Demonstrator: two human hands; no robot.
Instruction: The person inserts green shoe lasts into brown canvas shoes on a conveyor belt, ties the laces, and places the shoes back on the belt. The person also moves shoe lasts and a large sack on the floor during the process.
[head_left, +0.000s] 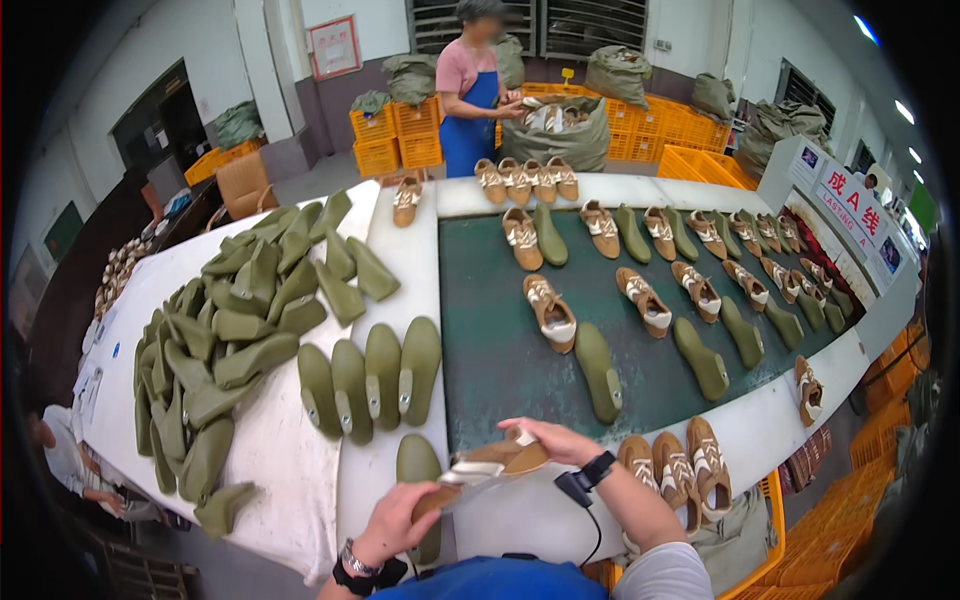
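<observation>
Holding one brown-and-white shoe (490, 465) together, the left hand (393, 522) and the right hand (553, 440) are hovering above the near side of the white tabletop (415, 255). The fingers of the left hand are grasping the left end of this shoe, and the fingers of the right hand are grasping its right end. Just below the left hand, a green last (417, 457) is lying, partly hidden. Beyond it, four green lasts (382, 375) are lying side by side. Farther left, a big heap of lasts (240, 326) is resting on white cloth (300, 480). Beside the right forearm, three brown shoes (677, 465) are standing close together.
</observation>
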